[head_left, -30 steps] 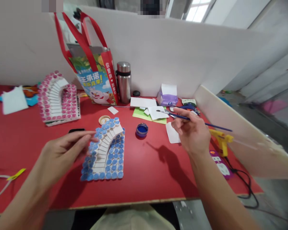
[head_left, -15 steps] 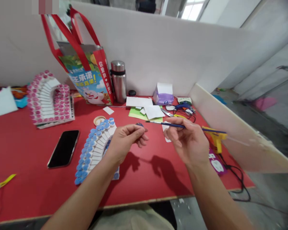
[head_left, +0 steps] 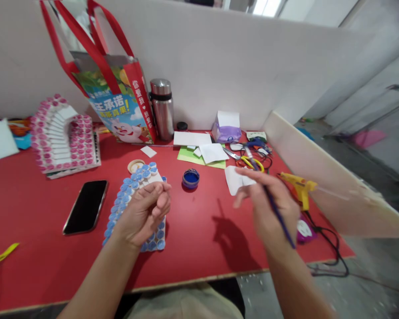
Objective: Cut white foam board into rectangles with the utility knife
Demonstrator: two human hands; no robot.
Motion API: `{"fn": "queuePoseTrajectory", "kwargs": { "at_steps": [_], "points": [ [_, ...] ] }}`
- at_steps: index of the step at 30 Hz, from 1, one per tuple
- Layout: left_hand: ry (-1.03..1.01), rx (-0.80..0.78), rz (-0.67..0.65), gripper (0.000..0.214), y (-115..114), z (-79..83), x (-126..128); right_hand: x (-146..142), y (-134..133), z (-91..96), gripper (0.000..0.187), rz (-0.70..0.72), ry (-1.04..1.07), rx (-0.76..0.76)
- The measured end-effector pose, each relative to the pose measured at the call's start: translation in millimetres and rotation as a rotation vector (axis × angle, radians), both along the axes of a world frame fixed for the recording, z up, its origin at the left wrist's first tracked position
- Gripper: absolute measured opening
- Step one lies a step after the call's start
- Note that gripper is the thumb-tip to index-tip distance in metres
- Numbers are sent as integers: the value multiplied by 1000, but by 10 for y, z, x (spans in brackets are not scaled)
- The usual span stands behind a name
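Here, right hand (head_left: 264,212) raised, gripping blue brush (head_left: 282,221).

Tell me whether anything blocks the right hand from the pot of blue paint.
Nothing visible stands between the right hand and the paint pot; white paper lies low on the tabletop by the fingers. The left hand is left of the pot.
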State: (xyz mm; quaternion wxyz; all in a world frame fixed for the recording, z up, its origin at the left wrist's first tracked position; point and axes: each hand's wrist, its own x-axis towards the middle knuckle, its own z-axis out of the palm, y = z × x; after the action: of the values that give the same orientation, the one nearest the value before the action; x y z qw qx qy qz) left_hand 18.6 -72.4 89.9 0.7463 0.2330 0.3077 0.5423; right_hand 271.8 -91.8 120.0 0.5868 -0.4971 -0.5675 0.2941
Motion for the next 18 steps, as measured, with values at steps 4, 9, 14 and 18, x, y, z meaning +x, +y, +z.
{"fn": "queuePoseTrajectory", "kwargs": {
  "at_steps": [4, 9, 14, 18],
  "points": [
    [-331, -70, -29, 6, -47, 43, 69, -399, -137, -54, 50, 242, -198, -48],
    [-454, -74, -9, 9, -110, 31, 208, -663, -83, -187, 45, 346, -239, 30],
    [-467, -52, 2, 6, -158, -4, 427, -805, -118, -264, 14, 184, -153, 159],
    [-517, -64, -19, 7, -185, 1, 601, -794, -153, -309, 9, 66, -135, 103]
  ]
}}
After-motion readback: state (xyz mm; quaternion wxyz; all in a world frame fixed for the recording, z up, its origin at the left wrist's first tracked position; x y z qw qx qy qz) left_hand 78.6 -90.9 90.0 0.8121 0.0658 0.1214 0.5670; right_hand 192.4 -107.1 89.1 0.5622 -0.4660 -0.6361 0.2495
